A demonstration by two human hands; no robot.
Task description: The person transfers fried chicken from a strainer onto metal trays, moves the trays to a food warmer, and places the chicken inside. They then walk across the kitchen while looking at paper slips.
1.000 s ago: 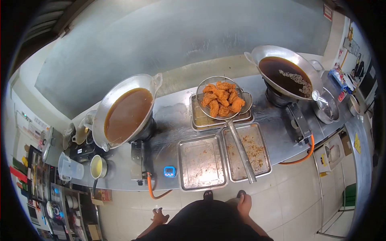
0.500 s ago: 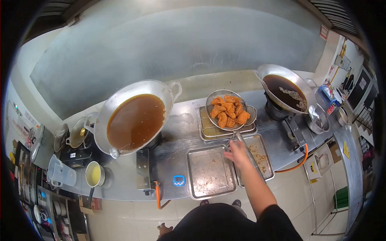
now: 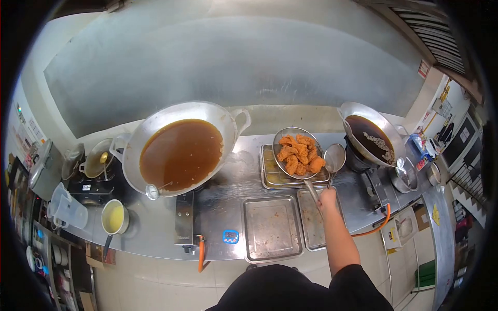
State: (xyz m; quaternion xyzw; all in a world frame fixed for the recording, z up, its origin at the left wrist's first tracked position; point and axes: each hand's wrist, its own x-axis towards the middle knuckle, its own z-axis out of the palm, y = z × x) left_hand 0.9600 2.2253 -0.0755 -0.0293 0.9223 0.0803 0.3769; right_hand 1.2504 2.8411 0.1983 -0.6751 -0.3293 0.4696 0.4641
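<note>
My right hand (image 3: 327,198) is closed round the handle of a small round skimmer (image 3: 334,156), whose mesh head stands up just right of the fried food. Pieces of orange-brown fried food (image 3: 300,154) lie in a wide mesh strainer (image 3: 281,168) that rests over a wire rack in a tray (image 3: 267,182). The strainer's handle runs down close to my right hand; whether my fingers touch it is unclear. An empty metal tray (image 3: 273,228) and a second tray (image 3: 313,228) lie nearer to me. My left hand is out of view.
A big wok of brown oil (image 3: 181,153) stands at the left, a second wok (image 3: 369,140) at the right. A blue timer (image 3: 231,237), a burner (image 3: 185,220) with an orange hose, and a small pot (image 3: 115,217) are near the counter's front. A thermometer (image 3: 152,192) hangs on the left wok.
My right hand has gone from open fingers above the trays to a closed grip on the skimmer, which now stands upright beside the strainer. My left hand has left the view.
</note>
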